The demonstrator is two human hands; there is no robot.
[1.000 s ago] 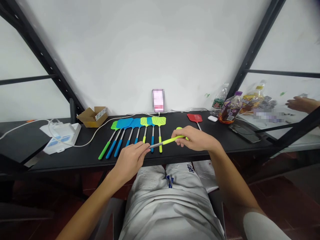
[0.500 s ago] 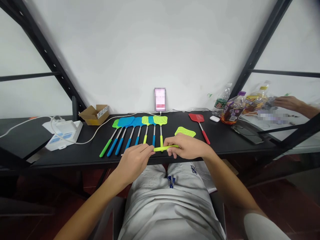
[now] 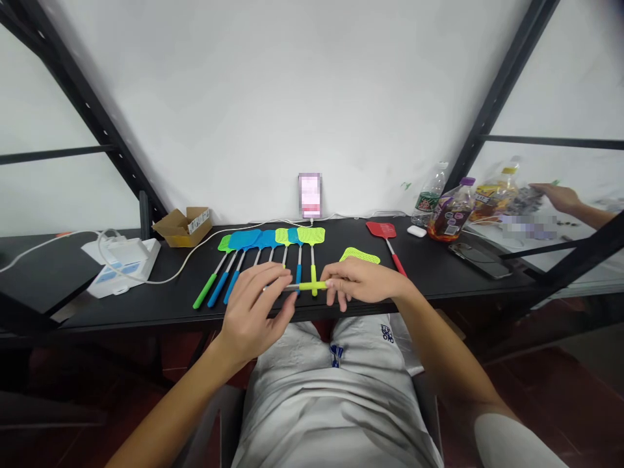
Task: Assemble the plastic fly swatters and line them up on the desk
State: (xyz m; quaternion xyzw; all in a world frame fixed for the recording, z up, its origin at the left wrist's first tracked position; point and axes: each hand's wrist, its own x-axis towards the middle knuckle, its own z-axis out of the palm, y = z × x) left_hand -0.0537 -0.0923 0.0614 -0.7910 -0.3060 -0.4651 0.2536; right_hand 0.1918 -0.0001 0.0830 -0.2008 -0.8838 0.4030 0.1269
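Note:
A yellow-green fly swatter handle [image 3: 312, 286] with a thin metal rod lies level above the desk's front edge. My right hand [image 3: 363, 279] pinches the grip's right end. My left hand [image 3: 256, 305] is around the rod with thumb and fingers apart; the rod passes behind its fingers. Just beyond my right hand lies a loose yellow-green swatter head [image 3: 359, 255], partly hidden by that hand. Several whole swatters lie in a row past my hands: a green one [image 3: 205, 290], blue ones [image 3: 244, 239] and yellow-green ones [image 3: 311, 235], heads toward the wall.
A red swatter [image 3: 381, 229] lies to the right. Beyond it are a white case [image 3: 416, 231], bottles [image 3: 451, 211] and a dark phone [image 3: 480, 260]. A lit phone [image 3: 311, 195] leans on the wall. An open carton [image 3: 184, 227] and white box [image 3: 124, 266] stand left.
My left hand has loosened, its fingers parting from the rod and showing more metal. My right hand has slid closer along the grip.

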